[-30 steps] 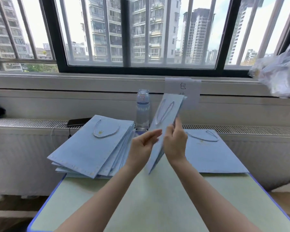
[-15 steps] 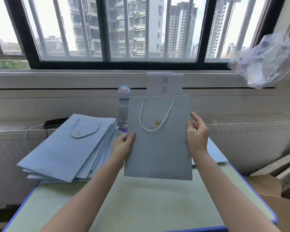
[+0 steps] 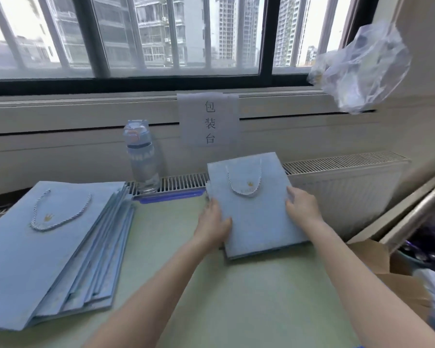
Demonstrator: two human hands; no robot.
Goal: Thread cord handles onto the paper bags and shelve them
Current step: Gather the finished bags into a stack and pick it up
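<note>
A light blue paper bag (image 3: 258,217) with a white cord handle (image 3: 244,183) lies flat on a small pile at the table's far right. My left hand (image 3: 212,223) holds its left edge, thumb on top. My right hand (image 3: 301,205) grips its right edge, fingers curled on the face. A fanned stack of like blue bags (image 3: 53,249) with a cord handle on top fills the left of the table.
The pale green table (image 3: 236,297) has a blue rim. A water bottle (image 3: 142,156) stands at the back by the radiator grille. A paper sign (image 3: 209,120) hangs on the wall. A plastic bag (image 3: 362,69) hangs upper right. Cardboard boxes (image 3: 387,267) sit right of the table.
The bag, turned face-on and held upright half a second ago, has been lowered flat onto the right pile. Both hands went down with it, and the view swung right.
</note>
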